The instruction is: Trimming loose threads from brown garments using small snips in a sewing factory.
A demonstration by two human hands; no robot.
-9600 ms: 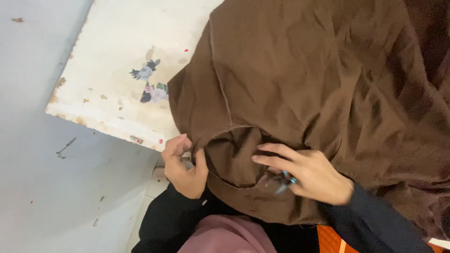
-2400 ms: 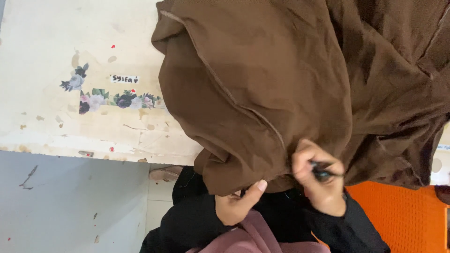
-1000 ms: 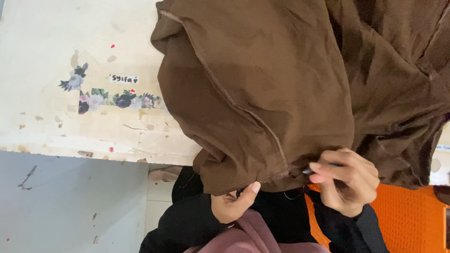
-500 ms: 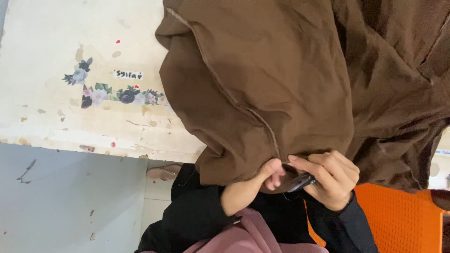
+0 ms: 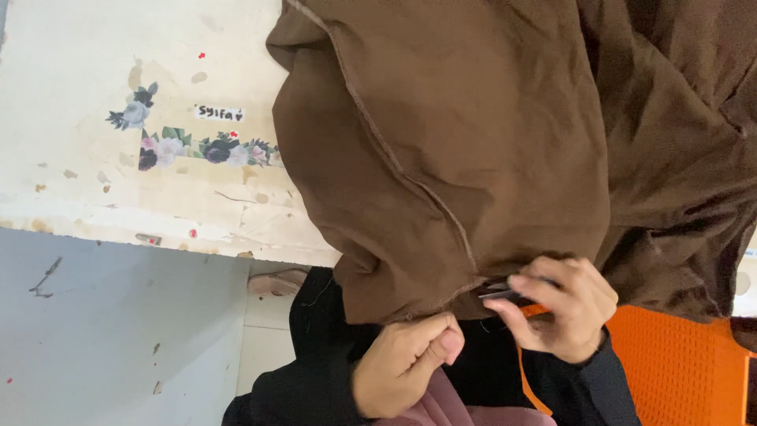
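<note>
left hand (image 5: 406, 363) pinches hem of brown cloth (image 5: 489, 158); right hand (image 5: 564, 308) fingers clamped on small dark snips (image 5: 501, 290). risk: blade nicks cloth or fingertip, seam hidden under fold.

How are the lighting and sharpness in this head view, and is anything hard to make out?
Head view: soft, even light, no glare; the brown cloth garment and flower-stickered cream table are sharp; the small dark tool in the right hand is mostly hidden.
</note>
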